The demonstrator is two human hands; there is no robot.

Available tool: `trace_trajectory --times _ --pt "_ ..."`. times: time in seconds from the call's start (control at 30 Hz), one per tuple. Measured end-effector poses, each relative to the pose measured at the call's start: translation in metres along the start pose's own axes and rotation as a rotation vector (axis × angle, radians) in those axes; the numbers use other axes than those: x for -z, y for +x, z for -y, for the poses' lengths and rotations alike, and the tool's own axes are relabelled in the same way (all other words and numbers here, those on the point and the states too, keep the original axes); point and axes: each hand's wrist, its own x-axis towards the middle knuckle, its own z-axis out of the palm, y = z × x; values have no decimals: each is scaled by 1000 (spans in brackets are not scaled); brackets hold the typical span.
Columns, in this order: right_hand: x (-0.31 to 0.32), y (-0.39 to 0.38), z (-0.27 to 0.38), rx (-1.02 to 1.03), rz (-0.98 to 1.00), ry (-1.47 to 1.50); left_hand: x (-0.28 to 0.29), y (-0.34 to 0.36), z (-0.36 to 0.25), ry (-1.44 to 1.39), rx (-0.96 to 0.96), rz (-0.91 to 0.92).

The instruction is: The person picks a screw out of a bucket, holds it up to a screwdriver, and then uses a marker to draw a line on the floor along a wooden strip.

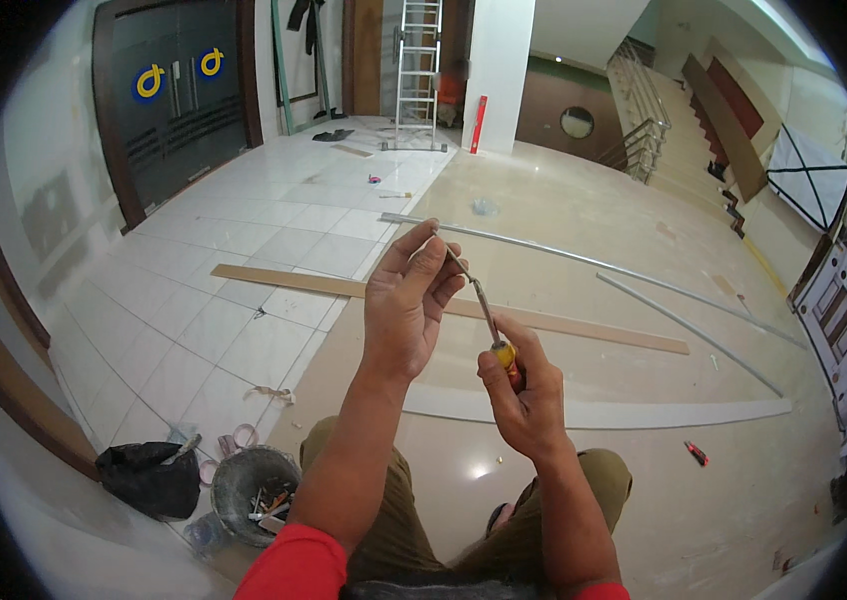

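My right hand (532,400) grips a screwdriver (485,310) by its yellow and orange handle, with the metal shaft slanting up to the left. Raised a little higher, my left hand (399,315) pinches a thin rod (452,256) between thumb and fingertips. This rod lines up with the screwdriver's far end; whether it is a separate piece or part of the shaft I cannot tell. Both hands are above the floor, in front of my knees. Beneath and beyond them lies a long brown strip (584,325), partly hidden by my left hand.
A bucket (227,500) of tools and a black bag (152,482) stand at lower left. Metal profiles (584,258) and a white strip (664,414) cross the tiles. A red cutter knife (696,453) lies right. Farther off are a ladder (418,80), a red level (479,124) and stairs (689,150).
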Motion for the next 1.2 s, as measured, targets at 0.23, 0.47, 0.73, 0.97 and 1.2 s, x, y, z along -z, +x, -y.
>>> trace_trajectory --times 0.23,0.47,0.73,0.97,1.2 --pt "1 0 2 -35 19 7 -1 2 -6 79 -72 -28" --pt "1 0 2 -15 30 -17 -3 0 -7 181 -81 -30" --pt "2 0 3 -45 40 -34 1 0 -6 184 -97 19" --pt "3 1 4 -41 44 -32 1 2 -5 206 -116 15" --pt "3 0 0 -54 39 3 -1 1 -4 263 -129 51"
